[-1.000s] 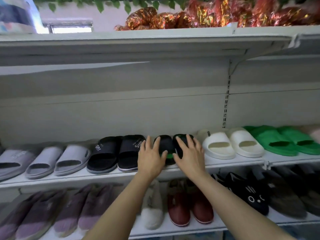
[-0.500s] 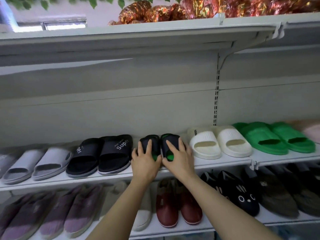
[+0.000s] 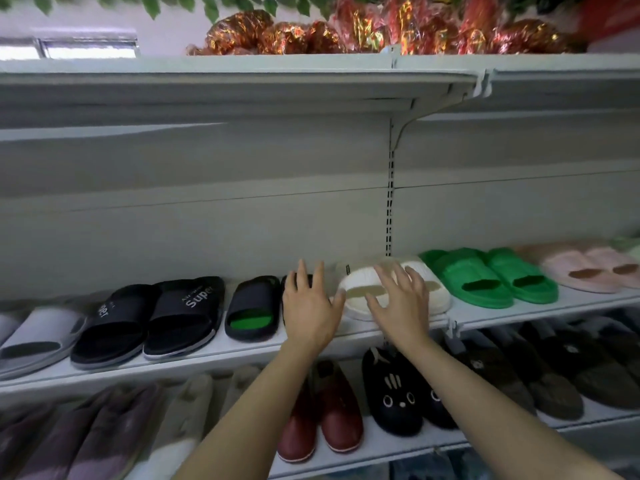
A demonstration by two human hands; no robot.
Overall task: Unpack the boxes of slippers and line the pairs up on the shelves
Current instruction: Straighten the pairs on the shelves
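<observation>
the left hand (image 3: pixel 309 306) is spread flat, fingers straight, over one of the black slippers with green insides (image 3: pixel 252 308) on the middle shelf (image 3: pixel 242 344). the right hand (image 3: pixel 398 301) is spread too, over the white slippers (image 3: pixel 360 289) just right of that black pair. green slippers (image 3: pixel 485 275) sit right of the white ones. neither grip holds anything.

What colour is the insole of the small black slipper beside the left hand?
Bright green insole, in the head view.
</observation>
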